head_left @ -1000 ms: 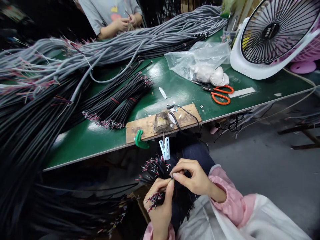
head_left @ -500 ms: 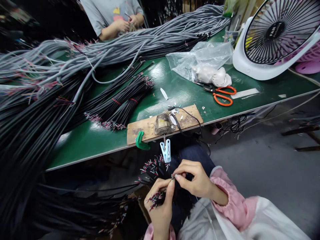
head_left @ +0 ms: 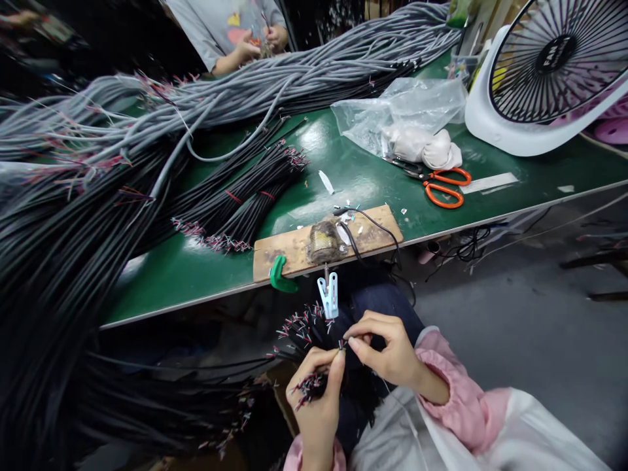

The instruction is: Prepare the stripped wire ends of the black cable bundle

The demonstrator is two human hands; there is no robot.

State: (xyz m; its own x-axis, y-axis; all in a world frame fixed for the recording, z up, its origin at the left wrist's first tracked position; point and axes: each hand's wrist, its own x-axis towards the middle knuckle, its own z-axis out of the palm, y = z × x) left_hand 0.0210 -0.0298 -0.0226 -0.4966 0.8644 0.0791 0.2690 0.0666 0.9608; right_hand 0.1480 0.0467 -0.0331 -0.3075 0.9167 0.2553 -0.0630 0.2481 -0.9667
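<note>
Left hand [head_left: 316,392]: we see it pinching a black cable [head_left: 342,349]
Right hand [head_left: 385,347]: fingertips at its coloured wires [head_left: 342,343]
Clothespin [head_left: 331,306]: light blue, beyond our hands
Scissors [head_left: 426,176]: orange-handled, on the green table [head_left: 360,180]

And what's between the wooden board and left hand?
Head view: from wooden board down to left hand, a thin rod, a blue clothespin, then black cables with coloured wire ends.

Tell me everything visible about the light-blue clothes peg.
The light-blue, plastic-looking clothes peg forms a V: its two arms spread toward the glossy green table and draw together at the other end. It sits beyond the table's front edge, at the end of a thin metallic rod. The bare right hand is apart from it.
</note>
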